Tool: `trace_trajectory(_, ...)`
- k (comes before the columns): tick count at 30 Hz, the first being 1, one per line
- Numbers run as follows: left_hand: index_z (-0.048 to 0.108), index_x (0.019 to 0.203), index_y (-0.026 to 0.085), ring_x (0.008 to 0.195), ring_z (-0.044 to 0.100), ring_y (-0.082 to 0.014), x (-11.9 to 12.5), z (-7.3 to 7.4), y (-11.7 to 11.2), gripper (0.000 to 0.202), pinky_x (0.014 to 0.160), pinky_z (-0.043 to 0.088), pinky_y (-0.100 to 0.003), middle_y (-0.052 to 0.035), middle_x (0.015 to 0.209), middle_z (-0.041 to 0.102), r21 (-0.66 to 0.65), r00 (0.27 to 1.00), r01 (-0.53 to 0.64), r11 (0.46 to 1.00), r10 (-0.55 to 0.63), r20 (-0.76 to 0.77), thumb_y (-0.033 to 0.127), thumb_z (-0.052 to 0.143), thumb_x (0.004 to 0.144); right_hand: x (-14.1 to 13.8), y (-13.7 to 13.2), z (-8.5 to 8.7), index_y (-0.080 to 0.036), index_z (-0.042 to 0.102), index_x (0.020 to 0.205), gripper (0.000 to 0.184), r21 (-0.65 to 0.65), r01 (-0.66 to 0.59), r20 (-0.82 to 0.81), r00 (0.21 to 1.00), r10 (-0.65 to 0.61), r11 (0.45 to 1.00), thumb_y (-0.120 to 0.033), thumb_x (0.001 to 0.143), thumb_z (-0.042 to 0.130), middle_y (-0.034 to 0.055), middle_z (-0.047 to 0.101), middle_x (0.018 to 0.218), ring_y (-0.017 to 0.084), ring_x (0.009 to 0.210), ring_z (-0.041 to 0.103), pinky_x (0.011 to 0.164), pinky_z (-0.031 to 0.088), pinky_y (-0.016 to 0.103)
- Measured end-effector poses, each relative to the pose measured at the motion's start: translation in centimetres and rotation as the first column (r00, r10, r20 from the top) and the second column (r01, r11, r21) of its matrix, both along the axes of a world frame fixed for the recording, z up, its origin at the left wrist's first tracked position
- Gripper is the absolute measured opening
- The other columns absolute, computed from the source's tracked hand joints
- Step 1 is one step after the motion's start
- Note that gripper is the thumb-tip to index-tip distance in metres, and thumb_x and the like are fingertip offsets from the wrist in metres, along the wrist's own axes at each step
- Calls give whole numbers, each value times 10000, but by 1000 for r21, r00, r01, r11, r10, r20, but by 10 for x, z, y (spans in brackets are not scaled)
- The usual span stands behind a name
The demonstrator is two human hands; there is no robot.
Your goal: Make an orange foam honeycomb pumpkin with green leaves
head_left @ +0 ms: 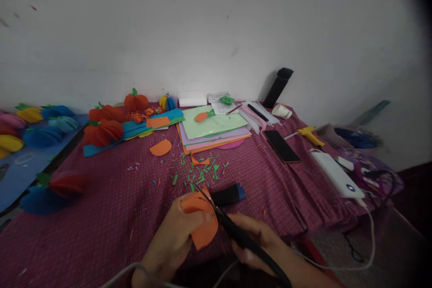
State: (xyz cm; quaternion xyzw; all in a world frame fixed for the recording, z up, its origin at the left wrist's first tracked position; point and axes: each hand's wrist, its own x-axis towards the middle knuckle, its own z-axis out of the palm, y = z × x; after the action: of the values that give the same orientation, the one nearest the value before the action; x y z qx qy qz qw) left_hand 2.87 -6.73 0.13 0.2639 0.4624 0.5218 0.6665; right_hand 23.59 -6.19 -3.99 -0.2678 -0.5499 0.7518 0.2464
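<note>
Near the table's front edge, my left hand (175,229) pinches a piece of orange paper (205,234) with a curved outline. My right hand (258,238) is closed round the black handles of a pair of scissors (236,232). The metal blades lie at the right edge of the orange paper, tips pointing away from me; whether they are parted is hard to make out. Just beyond them rests a black and blue object (227,195). Green paper scraps (202,171) are scattered past my hands, beside a rounded orange cutout (161,147).
Stacked coloured paper sheets (212,126) lie toward the wall. Folded paper pumpkins (104,131) stand at left, more on a blue surface (20,175). At right are a phone (281,146), a yellow glue gun (311,135), a white power bank (335,173) with a cable, and a paper cup (281,111).
</note>
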Motion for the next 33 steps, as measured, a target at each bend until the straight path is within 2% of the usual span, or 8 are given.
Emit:
trace_trajectory(4, 689, 633, 182, 548, 521, -141, -1, 2, 1, 110, 561, 414, -261, 6, 596, 625, -34, 999, 15, 999, -16, -28, 199, 725, 531, 3, 1, 0, -205, 539, 1349, 652, 3, -16, -25, 1000, 16, 1000, -505, 798, 715, -40, 420, 703, 74, 601, 331, 534, 257, 209)
trace_trajectory(10, 696, 622, 200, 530, 526, -140, -5, 2, 3, 141, 540, 423, -256, 17, 588, 638, -42, 998, 9, 999, -12, -62, 134, 681, 498, 6, 0, 9, -217, 542, 1354, 644, 23, -31, 25, 999, 31, 999, -493, 798, 714, -45, 418, 688, 72, 589, 332, 523, 271, 204)
trace_trajectory(16, 702, 589, 196, 525, 532, -143, -5, 6, 6, 136, 534, 433, -253, 16, 566, 640, -31, 995, -1, 1000, -2, -98, 119, 661, 485, 6, 0, 14, -204, 515, 1365, 727, -84, -56, 46, 997, 60, 995, -562, 766, 720, -51, 437, 681, 54, 533, 338, 499, 292, 187)
trace_trajectory(19, 730, 614, 216, 556, 571, -164, -4, 5, 5, 185, 545, 452, -257, 7, 592, 681, -6, 992, -13, 1000, 12, -124, 122, 651, 476, 3, 2, 15, -223, 520, 1357, 747, -65, -46, 51, 997, 49, 997, -572, 736, 746, -22, 504, 759, 67, 588, 393, 534, 324, 196)
trace_trajectory(22, 748, 638, 217, 574, 573, -163, -4, 1, 3, 176, 556, 451, -250, 1, 599, 684, 10, 989, 15, 1000, -14, -150, 125, 671, 511, 1, 2, 13, -250, 533, 1347, 705, -30, -5, 42, 999, 6, 1000, -525, 741, 763, -1, 525, 833, 88, 670, 417, 587, 349, 212)
trace_trajectory(27, 760, 735, 164, 549, 513, -110, -5, -8, 5, 178, 552, 408, -213, 9, 613, 644, 14, 995, 70, 997, -69, -78, 234, 802, 577, 1, 0, 0, -247, 523, 1343, 689, -72, 31, 24, 999, -30, 997, -489, 745, 762, -28, 491, 757, 59, 565, 346, 491, 279, 190)
trace_trajectory(33, 723, 695, 142, 522, 466, -96, 0, -6, 6, 222, 524, 381, -207, 24, 568, 587, -13, 995, 23, 1000, -24, -93, 291, 816, 560, 2, -1, -3, -226, 498, 1355, 666, -79, 46, 43, 998, -42, 996, -433, 774, 748, -34, 472, 750, 60, 571, 345, 508, 279, 197)
